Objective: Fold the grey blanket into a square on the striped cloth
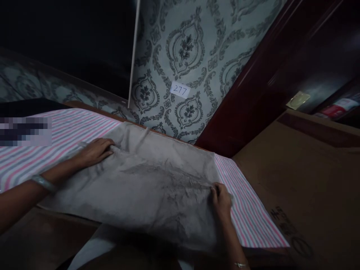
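Observation:
A grey cloth [120,195], wrinkled through its middle, lies spread over a pink, white and grey striped cloth [250,206]. My left hand [97,152] rests at the grey cloth's upper left, its fingers bent together over a fold. At the right side my right hand [222,197] pinches the same cloth near its edge, pulling a crease between the two hands. The cloth's near edge hangs in shadow toward my body. A bracelet circles each of my wrists.
Behind the table stands a patterned wall with a paper label [180,89] reading 277. A large dark screen [67,41] is at the upper left. To the right are a cardboard box [303,176] and a dark red door frame [239,90].

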